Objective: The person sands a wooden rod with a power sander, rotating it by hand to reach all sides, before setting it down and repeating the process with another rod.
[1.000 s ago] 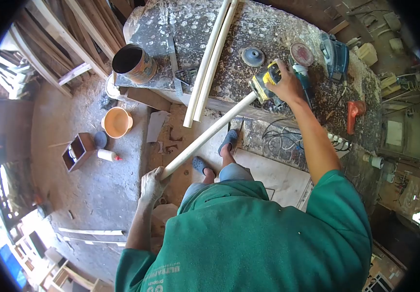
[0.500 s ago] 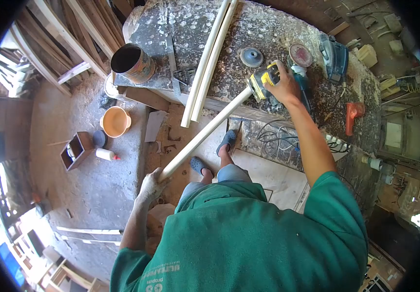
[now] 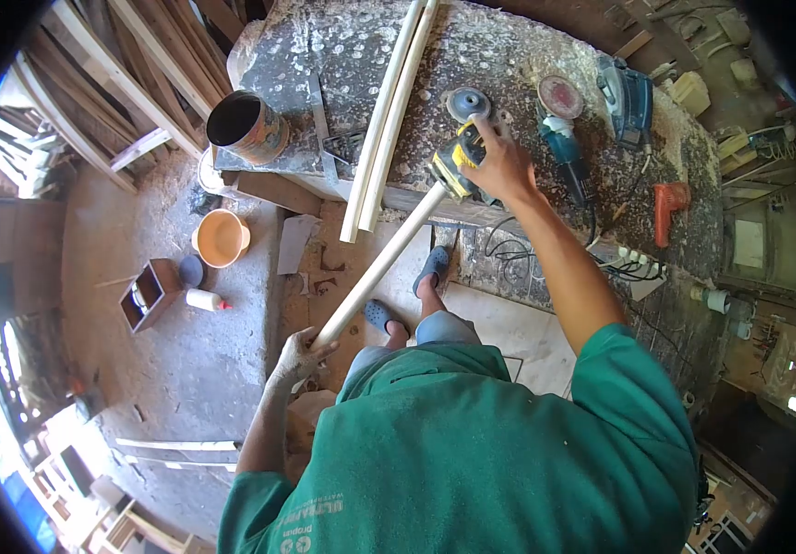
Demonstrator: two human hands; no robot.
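Wooden rod [image 3: 381, 265] is held slantwise between the two hands, in the gap just on the near side of the workbench [image 3: 352, 74]; its long axis is run from near left to far right. The near end is gripped by the left hand [image 3: 304, 358], fingers curled round it, so that hand is the nearer one, in direct contact. The far end is met by a yellow-and-black power tool [image 3: 453, 170], which is clasped from above by the right hand [image 3: 506, 168]; bare contact of that hand with the rod is not shown. Whether the rod is also propped on the bench edge cannot be told. Two pale wooden strips [image 3: 384, 120] are laid side by side left of the tool, near ends overhanging the bench. An angle grinder [image 3: 564, 155] is placed to the right. Writing: pale lettering is printed on the green shirt [image 3: 472, 443], turned and partly cut off, not surely readable. No brand can be read on the tool; the wall of the tin [image 3: 267, 138] is patterned, any words too small.
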